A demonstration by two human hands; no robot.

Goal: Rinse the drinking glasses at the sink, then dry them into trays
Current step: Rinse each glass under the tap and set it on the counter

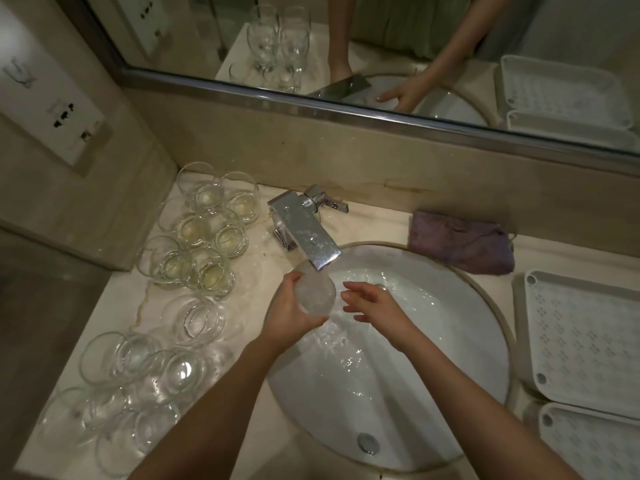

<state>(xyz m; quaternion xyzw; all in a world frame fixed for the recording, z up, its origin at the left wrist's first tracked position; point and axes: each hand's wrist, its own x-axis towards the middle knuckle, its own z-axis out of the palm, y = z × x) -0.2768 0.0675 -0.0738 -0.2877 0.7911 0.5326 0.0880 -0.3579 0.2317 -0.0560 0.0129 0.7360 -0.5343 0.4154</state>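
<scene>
My left hand (289, 315) grips a clear drinking glass (315, 293) and holds it right under the chrome faucet (308, 233). Water fills the glass and spills down into the white round sink (433, 341). My right hand (372, 303) hovers just right of the glass over the basin, fingers relaxed and spread, holding nothing. Several more clear glasses (194, 244) stand on the counter left of the sink, and others (138, 372) crowd the front left. Two white perforated trays (585, 341) (595, 441) lie to the right of the sink.
A purple cloth (460, 242) lies behind the sink at the right. A mirror (381, 46) runs along the back wall above a steel ledge. A wall socket panel (65, 116) is on the left wall. The sink drain (367, 442) sits near the front.
</scene>
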